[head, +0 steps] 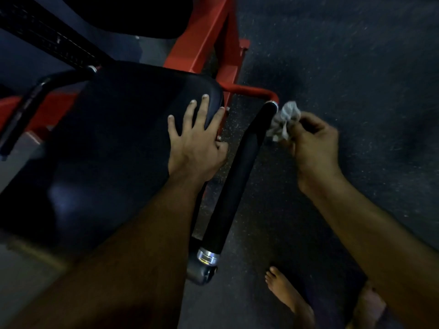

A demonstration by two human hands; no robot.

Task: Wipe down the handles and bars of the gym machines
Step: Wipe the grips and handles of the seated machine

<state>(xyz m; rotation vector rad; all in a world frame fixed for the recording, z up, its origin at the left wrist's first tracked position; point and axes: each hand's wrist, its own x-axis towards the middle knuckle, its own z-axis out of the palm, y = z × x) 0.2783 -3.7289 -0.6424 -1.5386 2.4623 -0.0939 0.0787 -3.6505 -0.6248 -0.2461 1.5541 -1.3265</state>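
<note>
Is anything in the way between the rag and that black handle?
Nothing visible. The rag, pinched in the right hand, sits right beside the handle's far end. The left hand rests on the seat.

**Materials and finishes at the gym machine**

The seat pad (123, 129) looks like smooth black vinyl with a soft sheen. The handle grip (235, 176) is matt black, rubber-like, ending in a shiny metal collar (208, 255). The frame (202, 43) is glossy red-painted metal. The rag (283, 122) is crumpled grey cloth. The floor (344, 55) is rough, speckled, dark rubber.

right hand (316, 148) pinching cloth (283, 122) — beside handle (235, 176)
</note>
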